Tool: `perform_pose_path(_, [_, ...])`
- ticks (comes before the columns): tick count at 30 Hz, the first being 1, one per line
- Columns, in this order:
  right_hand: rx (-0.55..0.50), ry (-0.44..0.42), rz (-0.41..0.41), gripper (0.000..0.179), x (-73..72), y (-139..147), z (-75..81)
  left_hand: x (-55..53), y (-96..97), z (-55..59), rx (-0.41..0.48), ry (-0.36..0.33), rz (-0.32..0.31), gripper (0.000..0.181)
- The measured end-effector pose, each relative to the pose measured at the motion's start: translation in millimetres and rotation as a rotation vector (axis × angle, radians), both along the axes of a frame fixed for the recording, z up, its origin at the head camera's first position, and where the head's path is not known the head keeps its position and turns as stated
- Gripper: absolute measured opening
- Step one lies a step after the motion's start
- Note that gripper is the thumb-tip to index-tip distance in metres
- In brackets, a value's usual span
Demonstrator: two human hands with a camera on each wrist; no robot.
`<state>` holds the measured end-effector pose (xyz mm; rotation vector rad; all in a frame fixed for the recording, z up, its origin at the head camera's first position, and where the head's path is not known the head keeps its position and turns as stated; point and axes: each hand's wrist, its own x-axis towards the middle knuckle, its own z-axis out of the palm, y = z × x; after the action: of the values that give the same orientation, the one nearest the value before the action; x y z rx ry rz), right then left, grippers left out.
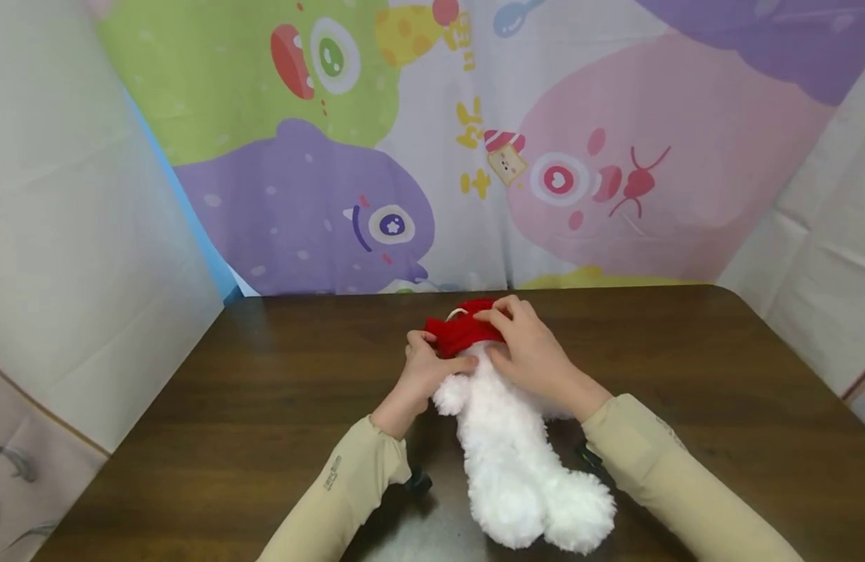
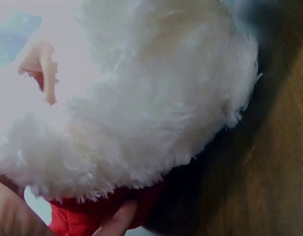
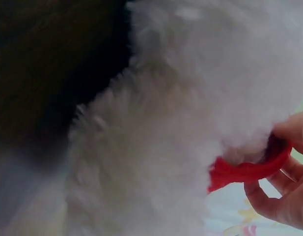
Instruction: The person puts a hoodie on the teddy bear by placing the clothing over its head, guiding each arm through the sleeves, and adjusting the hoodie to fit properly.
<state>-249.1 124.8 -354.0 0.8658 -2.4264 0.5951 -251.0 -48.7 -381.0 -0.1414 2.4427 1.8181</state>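
Observation:
A fluffy white plush toy [image 1: 503, 429] lies on the table with its two rounded legs towards me. A red cloth garment [image 1: 460, 334] sits over its far end. My left hand [image 1: 427, 371] pinches the cloth's left edge, its thumb against the white fur. On the other side my right hand [image 1: 534, 343] grips the cloth with bent fingers. In the right wrist view the red edge [image 3: 249, 172] stands away from the fur, with fingers around it. White fur [image 2: 141, 113] fills much of the left wrist view. The toy's head is hidden.
The brown wooden table [image 1: 264, 437] runs back to a cartoon-printed curtain [image 1: 468, 195]. Pale cloth panels [image 1: 88, 195] hang at the sides. A small black object [image 1: 418, 481] shows beside the left sleeve.

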Motion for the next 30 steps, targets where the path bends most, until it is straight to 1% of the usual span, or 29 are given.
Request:
perform_pose_path(1, [0.026, 0.038, 0.002, 0.027, 0.5, -3, 0.9, -0.8, 1.5, 0.6, -0.003, 0.000, 0.014, 0.078])
perform_pose_path(3, [0.062, 0.087, 0.000, 0.015, 2.7, -8, 1.8, -2.2, 4.1, 0.7, -0.008, -0.003, 0.032, 0.086])
perform_pose_path(5, [0.075, 0.107, -0.016, 0.010, 6.7, -11, 1.8, -3.0, 6.4, 0.2, -0.005, 0.001, 0.048, 0.093])
perform_pose_path(7, [0.061, 0.097, -0.027, 0.011, 11.4, -13, 1.7, -3.7, 7.7, -0.5, 0.002, 0.014, 0.065, 0.094])
perform_pose_path(9, [0.043, 0.062, -0.054, 0.013, 17.3, -15, 1.2, -4.1, 8.5, -1.6, -0.003, 0.029, 0.070, 0.093])
perform_pose_path(13, [0.026, -0.087, -0.095, 0.017, 27.4, -16, -2.6, -4.7, 6.2, -4.7, -0.034, 0.040, 0.069, 0.092])
perform_pose_path(15, [0.015, -0.161, -0.098, 0.018, 29.7, -15, -4.5, -5.2, 3.8, -6.4, -0.057, 0.036, 0.056, 0.091])
perform_pose_path(18, [-0.048, -0.275, -0.067, 0.016, 27.9, -10, -7.1, -6.5, -1.0, -7.9, -0.088, 0.017, 0.006, 0.092])
perform_pose_path(21, [-0.158, -0.388, -0.044, 0.014, 23.7, -1, -8.7, -7.8, -5.7, -7.6, -0.109, -0.001, -0.071, 0.090])
perform_pose_path(23, [-0.211, -0.444, -0.056, 0.018, 21.4, 6, -10.2, -8.6, -9.1, -6.7, -0.121, 0.009, -0.107, 0.082])
perform_pose_path(25, [-0.239, -0.475, -0.079, 0.026, 20.4, 13, -10.4, -9.8, -12.2, -6.5, -0.151, 0.043, -0.129, 0.072])
perform_pose_path(27, [-0.244, -0.496, -0.104, 0.037, 18.3, 20, -11.6, -10.8, -14.5, -6.1, -0.205, 0.099, -0.134, 0.058])
perform_pose_path(28, [-0.244, -0.518, -0.116, 0.043, 17.1, 23, -12.5, -11.0, -15.4, -6.1, -0.240, 0.131, -0.135, 0.051])
perform_pose_path(30, [-0.251, -0.596, -0.138, 0.054, 14.6, 29, -14.7, -11.8, -17.5, -6.8, -0.357, 0.217, -0.136, 0.036])
